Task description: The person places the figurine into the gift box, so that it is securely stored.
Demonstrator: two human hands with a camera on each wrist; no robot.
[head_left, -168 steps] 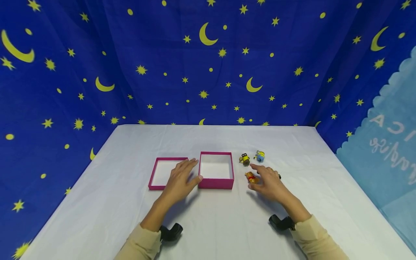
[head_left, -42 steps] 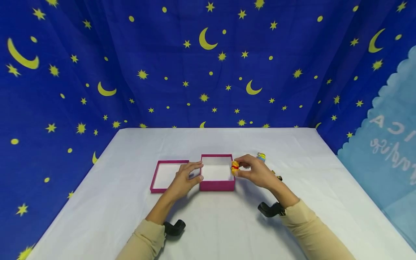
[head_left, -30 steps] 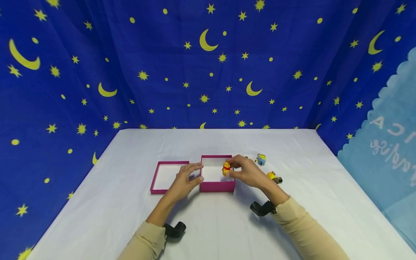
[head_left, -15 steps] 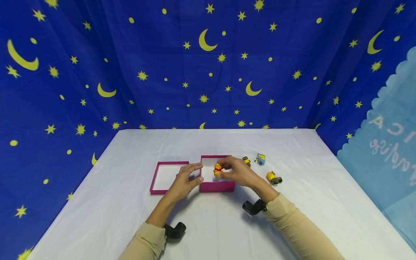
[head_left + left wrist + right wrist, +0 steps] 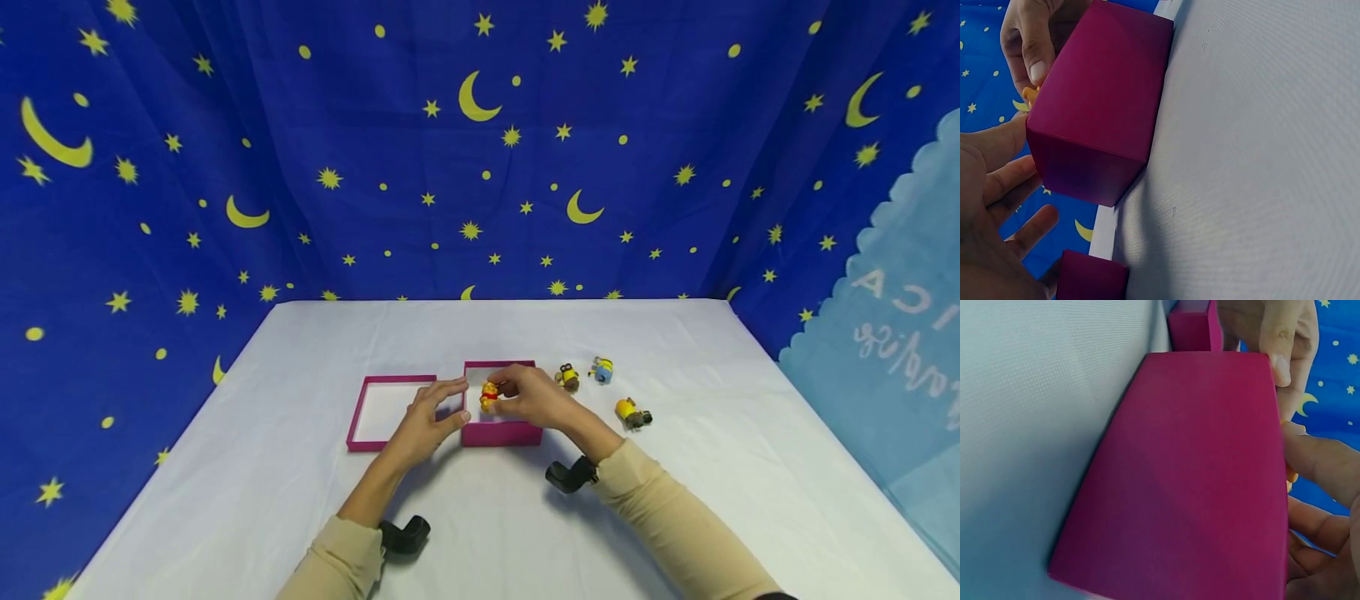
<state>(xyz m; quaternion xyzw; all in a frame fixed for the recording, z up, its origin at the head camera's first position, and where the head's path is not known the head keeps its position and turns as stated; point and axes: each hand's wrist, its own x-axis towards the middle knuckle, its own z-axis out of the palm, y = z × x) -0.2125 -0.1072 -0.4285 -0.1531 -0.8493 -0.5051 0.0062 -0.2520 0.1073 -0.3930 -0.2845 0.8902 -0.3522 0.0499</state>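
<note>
My right hand [image 5: 534, 395] pinches a toy bear figurine [image 5: 488, 397], yellow-orange with a red shirt, inside the deep pink box [image 5: 501, 434] near its left wall. Thumb and fingers reach in over the box's right side. In the right wrist view only a bit of the figurine [image 5: 1293, 429] shows past the rim. My left hand [image 5: 423, 421] rests against the box's left side with fingers extended. Its thumb touches the box's near corner in the left wrist view, the other fingers spread loosely.
Left of the box lies a shallow pink lid [image 5: 365, 445], white inside, partly behind my left hand. Three yellow toy figures lie to the right: one dark-bodied [image 5: 568, 379], one blue [image 5: 602, 371], one brown [image 5: 632, 414]. A starry blue curtain [image 5: 375, 125] backs the white table [image 5: 480, 533].
The right hand picked up the bear figurine from the table, carried it left over the box's right wall and lowered it into the box. The left hand has stayed by the box.
</note>
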